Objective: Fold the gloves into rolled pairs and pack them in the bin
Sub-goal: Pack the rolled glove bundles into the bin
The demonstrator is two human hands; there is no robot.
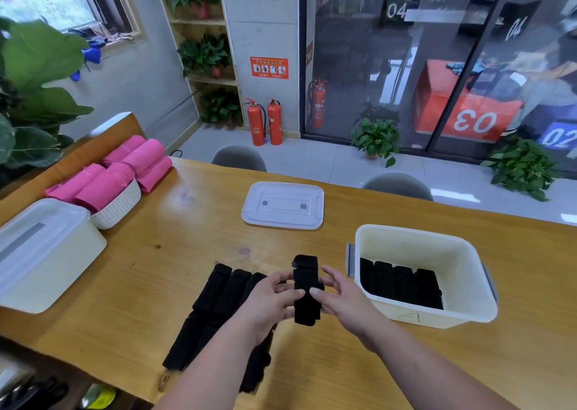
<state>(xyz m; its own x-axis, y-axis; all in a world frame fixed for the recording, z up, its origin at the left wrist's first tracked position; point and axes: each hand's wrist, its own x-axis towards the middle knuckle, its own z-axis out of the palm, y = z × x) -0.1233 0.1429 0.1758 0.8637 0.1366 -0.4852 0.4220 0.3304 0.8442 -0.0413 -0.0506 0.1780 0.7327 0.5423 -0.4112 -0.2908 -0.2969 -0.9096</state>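
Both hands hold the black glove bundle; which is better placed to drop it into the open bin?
Right. The right hand pinches the glove bundle on the side nearest the open bin. The left hand is farther, above the loose gloves, and would probably have to cross over.

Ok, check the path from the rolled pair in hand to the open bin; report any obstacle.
Nothing visible blocks it. The rolled pair, pinched by the left hand and right hand, is left of the bin; only bare table lies between. The lid lies off, farther back. Packed rolls leave room behind them.
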